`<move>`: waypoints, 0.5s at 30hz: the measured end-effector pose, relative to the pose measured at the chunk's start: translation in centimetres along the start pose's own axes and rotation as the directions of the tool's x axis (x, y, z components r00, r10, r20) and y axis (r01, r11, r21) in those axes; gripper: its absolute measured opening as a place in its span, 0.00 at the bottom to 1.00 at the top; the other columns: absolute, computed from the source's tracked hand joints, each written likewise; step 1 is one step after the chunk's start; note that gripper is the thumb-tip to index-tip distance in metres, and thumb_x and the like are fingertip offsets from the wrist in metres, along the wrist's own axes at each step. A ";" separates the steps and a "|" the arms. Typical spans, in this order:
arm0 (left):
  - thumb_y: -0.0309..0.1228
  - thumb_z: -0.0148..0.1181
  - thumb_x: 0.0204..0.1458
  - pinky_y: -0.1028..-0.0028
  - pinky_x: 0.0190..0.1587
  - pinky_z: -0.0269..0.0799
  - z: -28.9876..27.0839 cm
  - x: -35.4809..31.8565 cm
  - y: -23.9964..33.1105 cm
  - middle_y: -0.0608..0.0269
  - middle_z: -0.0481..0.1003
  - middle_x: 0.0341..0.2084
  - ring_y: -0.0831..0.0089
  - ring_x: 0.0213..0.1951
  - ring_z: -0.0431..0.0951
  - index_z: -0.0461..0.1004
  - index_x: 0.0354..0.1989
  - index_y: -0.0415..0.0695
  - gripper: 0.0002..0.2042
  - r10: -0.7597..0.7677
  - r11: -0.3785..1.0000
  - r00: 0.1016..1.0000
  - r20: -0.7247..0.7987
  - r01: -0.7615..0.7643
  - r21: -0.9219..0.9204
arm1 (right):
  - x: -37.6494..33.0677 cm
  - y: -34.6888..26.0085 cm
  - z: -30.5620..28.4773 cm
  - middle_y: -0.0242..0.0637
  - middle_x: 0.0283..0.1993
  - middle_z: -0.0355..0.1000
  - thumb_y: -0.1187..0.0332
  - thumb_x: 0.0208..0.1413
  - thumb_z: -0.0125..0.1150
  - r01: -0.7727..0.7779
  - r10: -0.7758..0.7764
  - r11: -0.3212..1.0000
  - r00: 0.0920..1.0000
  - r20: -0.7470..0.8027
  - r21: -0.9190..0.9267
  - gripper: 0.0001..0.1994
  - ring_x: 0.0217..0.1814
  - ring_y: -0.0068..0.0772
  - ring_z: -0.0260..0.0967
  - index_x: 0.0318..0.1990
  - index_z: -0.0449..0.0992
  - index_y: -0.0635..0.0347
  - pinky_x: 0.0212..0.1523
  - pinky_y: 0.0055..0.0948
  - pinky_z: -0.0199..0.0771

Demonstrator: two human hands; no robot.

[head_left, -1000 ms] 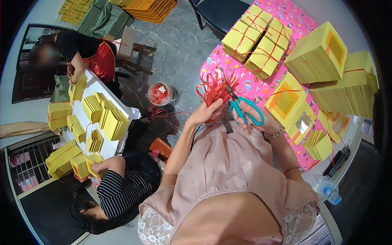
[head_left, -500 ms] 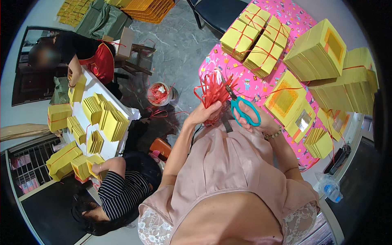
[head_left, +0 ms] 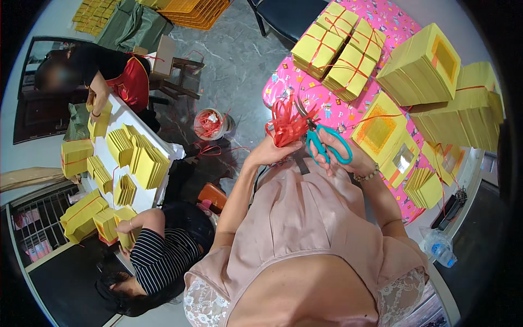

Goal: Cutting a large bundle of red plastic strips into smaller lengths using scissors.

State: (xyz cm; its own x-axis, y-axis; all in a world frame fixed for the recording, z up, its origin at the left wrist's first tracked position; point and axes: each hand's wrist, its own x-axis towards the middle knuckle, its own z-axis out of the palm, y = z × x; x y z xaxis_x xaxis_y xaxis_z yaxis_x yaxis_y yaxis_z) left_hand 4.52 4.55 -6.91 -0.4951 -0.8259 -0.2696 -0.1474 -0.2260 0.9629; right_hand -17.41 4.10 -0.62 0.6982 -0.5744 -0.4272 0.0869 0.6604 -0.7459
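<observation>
A bunch of red plastic strips [head_left: 287, 122] is gripped in my left hand [head_left: 272, 151], with looped and loose ends sticking up above the fingers. My right hand [head_left: 340, 152] holds a pair of scissors [head_left: 344, 148] by the teal handles. Their dark blades stand apart and point up beside the right side of the bunch. To the right, on the pink patterned tablecloth [head_left: 327, 94], lies a yellow paper stack with an orange square [head_left: 377, 128]. Further back sit yellow paper bundles [head_left: 318, 49] tied crosswise with red strips.
Tall yellow paper stacks [head_left: 422, 68] stand at the right. On the floor, a bucket [head_left: 211, 124] holds red scraps. Two people work at a white table [head_left: 146, 199] on the left, among yellow bundles. A dark chair [head_left: 278, 24] is at the back; a plastic bottle [head_left: 442, 253] lies lower right.
The scissors have opened wider, and their blades have tilted more upright beside the bunch. The strips' loops have shifted and look more gathered. My hands have moved only slightly.
</observation>
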 end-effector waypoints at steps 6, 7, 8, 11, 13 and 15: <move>0.29 0.59 0.50 0.75 0.42 0.68 0.2 0.2 0.3 0.67 0.72 0.33 0.79 0.38 0.71 0.69 0.41 0.39 0.12 0.005 1.000 1.000 0.027 -0.005 0.008 | 0.1 0.0 -0.1 0.26 0.18 0.59 0.40 0.58 0.37 -0.043 0.044 0.999 0.998 -0.051 0.016 0.27 0.16 0.15 0.59 0.26 0.65 0.57 0.13 0.16 0.65; 0.29 0.59 0.50 0.75 0.41 0.68 0.2 0.3 0.3 0.67 0.73 0.34 0.79 0.38 0.71 0.69 0.42 0.39 0.12 0.039 0.999 0.998 0.039 -0.039 -0.001 | 0.2 0.1 -0.1 0.26 0.18 0.59 0.40 0.58 0.37 -0.044 0.045 0.999 0.998 -0.052 0.016 0.27 0.16 0.15 0.59 0.26 0.65 0.57 0.13 0.16 0.65; 0.29 0.59 0.50 0.75 0.41 0.68 0.4 0.3 0.2 0.67 0.73 0.34 0.79 0.38 0.71 0.69 0.42 0.39 0.12 0.039 0.999 0.998 0.040 -0.039 -0.002 | 0.3 0.3 -0.2 0.25 0.17 0.59 0.40 0.57 0.39 -0.036 0.038 0.999 0.996 -0.079 0.030 0.27 0.15 0.14 0.59 0.26 0.65 0.57 0.13 0.15 0.64; 0.28 0.59 0.51 0.75 0.41 0.68 0.4 0.5 -0.1 0.67 0.73 0.34 0.80 0.38 0.71 0.69 0.42 0.39 0.12 0.077 0.997 0.997 0.019 -0.076 -0.032 | 0.4 0.0 0.0 0.23 0.17 0.60 0.40 0.56 0.41 -0.010 0.015 0.999 0.995 -0.103 0.048 0.26 0.14 0.12 0.58 0.26 0.65 0.56 0.12 0.15 0.61; 0.28 0.58 0.51 0.75 0.42 0.68 0.4 0.5 -0.7 0.67 0.73 0.35 0.80 0.38 0.70 0.69 0.43 0.40 0.12 0.030 0.999 1.000 -0.009 -0.030 -0.028 | 0.4 0.1 0.1 0.23 0.16 0.60 0.40 0.57 0.41 0.005 0.000 0.999 0.995 -0.100 0.053 0.26 0.14 0.12 0.58 0.26 0.65 0.56 0.12 0.15 0.61; 0.29 0.57 0.51 0.75 0.42 0.68 0.2 0.7 -1.2 0.67 0.73 0.36 0.80 0.39 0.70 0.69 0.44 0.40 0.12 -0.005 1.000 1.000 -0.001 0.005 -0.015 | 0.5 0.5 0.0 0.23 0.16 0.59 0.41 0.57 0.41 -0.003 0.014 0.996 0.991 -0.130 0.087 0.26 0.14 0.12 0.57 0.25 0.65 0.56 0.11 0.15 0.61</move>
State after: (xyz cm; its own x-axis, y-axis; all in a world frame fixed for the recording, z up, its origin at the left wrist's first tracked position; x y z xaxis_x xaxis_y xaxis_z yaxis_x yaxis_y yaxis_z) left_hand 4.16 4.35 -8.29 -0.4933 -0.8256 -0.2741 -0.1368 -0.2375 0.9617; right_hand -17.00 4.16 -1.19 0.6012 -0.6231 -0.5003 0.1462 0.7013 -0.6977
